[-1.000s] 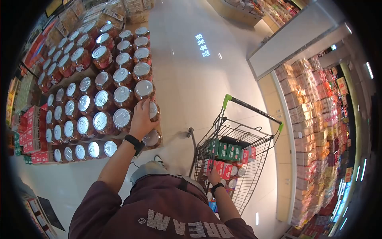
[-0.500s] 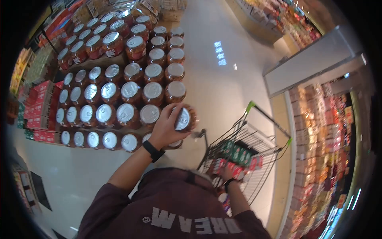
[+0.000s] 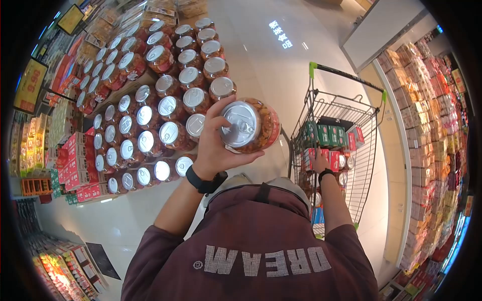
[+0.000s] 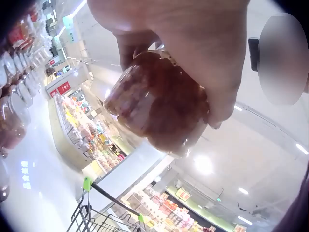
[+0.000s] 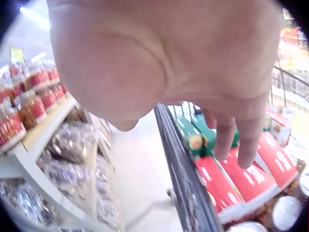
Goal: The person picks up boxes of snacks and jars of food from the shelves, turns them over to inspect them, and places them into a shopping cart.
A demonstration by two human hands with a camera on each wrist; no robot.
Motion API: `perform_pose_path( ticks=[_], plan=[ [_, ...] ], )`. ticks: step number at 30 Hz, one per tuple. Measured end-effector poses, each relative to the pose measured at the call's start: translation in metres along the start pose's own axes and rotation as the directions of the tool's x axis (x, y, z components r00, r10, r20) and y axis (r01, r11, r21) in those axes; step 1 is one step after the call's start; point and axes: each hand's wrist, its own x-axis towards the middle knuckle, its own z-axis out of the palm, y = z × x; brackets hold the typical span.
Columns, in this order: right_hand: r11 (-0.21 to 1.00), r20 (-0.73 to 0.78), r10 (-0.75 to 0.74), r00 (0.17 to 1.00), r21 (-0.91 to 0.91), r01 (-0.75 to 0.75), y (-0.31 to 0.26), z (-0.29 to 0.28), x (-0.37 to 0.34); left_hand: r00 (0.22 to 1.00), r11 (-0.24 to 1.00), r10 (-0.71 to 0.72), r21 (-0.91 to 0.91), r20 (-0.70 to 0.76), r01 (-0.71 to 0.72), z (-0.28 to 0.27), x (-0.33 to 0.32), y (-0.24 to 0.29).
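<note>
My left hand point(image 3: 213, 150) holds up a jar point(image 3: 268, 123) with a silver pull-ring lid, fingers and thumb spread around its sides. The left wrist view shows the jar point(image 4: 159, 101) from below, reddish-brown inside, under the hand point(image 4: 198, 43). Rows of similar jars point(image 3: 169, 106) stand just beyond it on the display. At the near side of the cart point(image 3: 346, 66) is my right hand point(image 3: 319, 161). Seen from the right wrist, this hand point(image 5: 169, 63) is over the black side rail point(image 5: 183, 179), its fingers extended loosely above red boxes point(image 5: 246, 179).
Green boxes point(image 3: 331, 135), red boxes and lidded jars lie in the cart. Packaged goods point(image 3: 419, 150) line shelves on the right. Stacked red cartons point(image 3: 75, 163) stand left of the jar display. Pale floor point(image 3: 261, 60) runs between display and cart.
My left hand has lifted the jar off the display's near right corner and brought it closer to my body. The view has shifted; my right hand stays by the cart's side.
</note>
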Motion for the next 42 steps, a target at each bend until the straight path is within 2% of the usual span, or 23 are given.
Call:
perform_pose_path(
  ticks=[2, 3, 5, 7, 9, 13, 16, 18, 19, 20, 21, 22, 23, 25, 26, 28, 29, 31, 33, 35, 37, 39, 42],
  plan=[
    [0.968, -0.378, -0.206, 0.903, 0.058, 0.246, -0.019, -0.007, -0.005, 0.998, 1.0, -0.006, 0.018, 0.063, 0.005, 0.003, 0.007, 0.008],
    [0.972, -0.392, -0.179, 0.902, 0.07, 0.223, -0.034, -0.024, -0.021, 0.993, 0.999, -0.02, 0.035, 0.116, 0.016, 0.007, 0.01, 0.011],
    [0.758, -0.426, -0.326, 0.844, 0.416, 0.503, -0.069, -0.085, -0.082, 0.99, 0.998, -0.039, -0.043, 0.136, 0.045, 0.019, 0.014, 0.018],
    [0.691, -0.44, -0.31, 0.843, 0.504, 0.517, -0.08, -0.116, -0.141, 0.953, 0.996, -0.036, -0.068, 0.3, 0.059, 0.025, 0.018, 0.024],
    [0.578, -0.368, -0.323, 0.872, 0.653, 0.489, -0.09, -0.137, -0.193, 0.947, 0.993, 0.011, -0.112, 0.321, 0.026, 0.037, 0.023, 0.03],
    [0.427, -0.452, -0.431, 0.781, 0.66, 0.618, -0.138, -0.182, -0.267, 0.867, 0.972, 0.075, -0.229, 0.493, 0.046, 0.071, 0.025, 0.034],
    [0.482, -0.458, -0.406, 0.79, 0.628, 0.612, -0.161, -0.209, -0.284, 0.824, 0.919, 0.133, -0.38, 0.551, 0.105, 0.106, 0.025, 0.042],
    [0.644, -0.409, -0.452, 0.792, 0.465, 0.608, -0.155, -0.213, -0.283, 0.732, 0.922, 0.2, -0.378, 0.651, 0.083, 0.125, 0.027, 0.051],
    [0.653, -0.405, -0.435, 0.805, 0.474, 0.591, -0.147, -0.211, -0.283, 0.725, 0.915, 0.205, -0.391, 0.658, 0.096, 0.135, 0.022, 0.05],
    [0.621, -0.391, -0.331, 0.859, 0.595, 0.51, -0.134, -0.207, -0.282, 0.803, 0.857, 0.162, -0.486, 0.574, 0.174, 0.146, 0.016, 0.046],
    [0.564, -0.363, -0.231, 0.903, 0.707, 0.428, -0.12, -0.201, -0.279, 0.866, 0.784, 0.098, -0.574, 0.49, 0.236, 0.153, 0.013, 0.044],
    [0.409, -0.375, -0.146, 0.915, 0.819, 0.402, -0.103, -0.187, -0.273, 0.873, 0.783, 0.042, -0.559, 0.486, 0.273, 0.158, 0.014, 0.047],
    [0.213, -0.336, -0.165, 0.927, 0.906, 0.366, -0.098, -0.185, -0.271, 0.864, 0.784, 0.051, -0.556, 0.501, 0.277, 0.163, 0.014, 0.046],
    [-0.152, -0.208, -0.035, 0.977, 0.968, 0.201, -0.109, -0.195, -0.284, 0.75, 0.724, -0.022, -0.507, 0.661, 0.468, 0.179, 0.013, 0.045],
    [-0.173, -0.214, -0.025, 0.977, 0.963, 0.206, -0.103, -0.194, -0.283, 0.737, 0.73, -0.01, -0.499, 0.676, 0.467, 0.186, 0.013, 0.045],
    [-0.183, -0.216, -0.039, 0.976, 0.961, 0.205, -0.081, -0.191, -0.276, 0.562, 0.644, -0.026, -0.416, 0.827, 0.641, 0.201, 0.014, 0.047],
    [-0.205, -0.224, -0.032, 0.974, 0.955, 0.213, -0.063, -0.186, -0.268, 0.548, 0.656, -0.016, -0.405, 0.836, 0.637, 0.207, 0.018, 0.046],
    [-0.025, -0.28, -0.004, 0.96, 0.96, 0.28, -0.008, -0.167, -0.241, 0.471, 0.884, -0.117, -0.124, 0.874, 0.451, 0.212, 0.027, 0.04],
    [0.036, -0.215, 0.184, 0.959, 0.977, 0.212, 0.057, -0.148, -0.212, 0.485, 0.907, -0.155, -0.07, 0.861, 0.415, 0.214, 0.026, 0.024],
    [0.141, -0.167, 0.451, 0.877, 0.983, 0.115, 0.114, -0.134, -0.189, 0.505, 0.925, -0.193, -0.015, 0.841, 0.38, 0.212, 0.029, 0.012],
    [0.202, -0.16, 0.619, 0.769, 0.979, 0.041, 0.192, -0.085, -0.147, 0.373, 0.782, -0.395, 0.094, 0.84, 0.617, 0.205, 0.032, 0.007],
    [0.252, -0.108, 0.777, 0.62, 0.956, -0.149, 0.268, -0.025, -0.098, 0.364, 0.764, -0.454, 0.145, 0.813, 0.629, 0.2, 0.023, -0.006],
    [0.208, -0.013, 0.816, 0.578, 0.94, -0.271, 0.299, 0.008, -0.058, 0.333, 0.733, -0.56, 0.267, 0.759, 0.625, 0.197, 0.024, -0.006]
  ],
)
